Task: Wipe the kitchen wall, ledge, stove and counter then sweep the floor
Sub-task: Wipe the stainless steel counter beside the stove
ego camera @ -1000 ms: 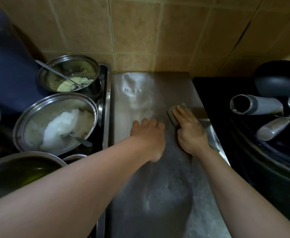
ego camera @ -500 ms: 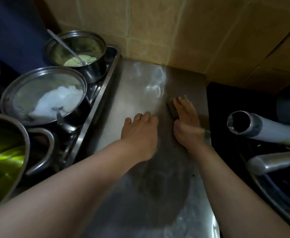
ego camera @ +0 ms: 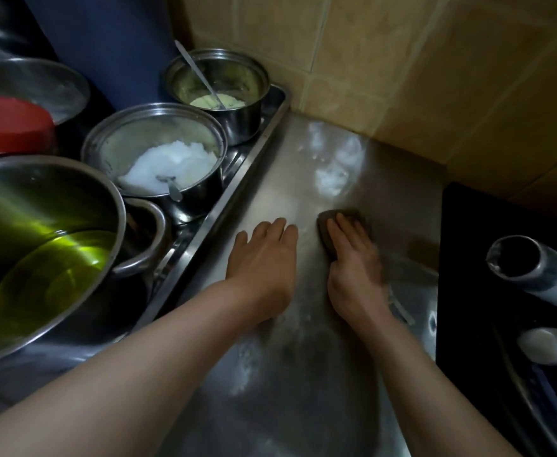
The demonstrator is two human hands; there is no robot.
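The steel counter [ego camera: 303,374] runs from the tan tiled wall [ego camera: 386,54] toward me, streaked with white smears near the back. A dark scouring pad [ego camera: 325,232] lies flat on it, and my right hand [ego camera: 353,272] presses it down with straight fingers. My left hand [ego camera: 264,265] rests flat on the counter just left of the pad, fingers straight and holding nothing. The black stove [ego camera: 468,245] borders the counter on the right.
A steel tray [ego camera: 260,140] on the left holds a pot of white grains [ego camera: 158,159] with a spoon, a smaller pot of yellow paste [ego camera: 218,87], and a large pot of oil [ego camera: 40,232]. Steel handles [ego camera: 534,278] stick out over the stove. A red lid [ego camera: 7,123] sits far left.
The view has swung left and closer, showing more of the pots. My right hand with the pad has shifted slightly along the counter; my left hand stays flat beside it.
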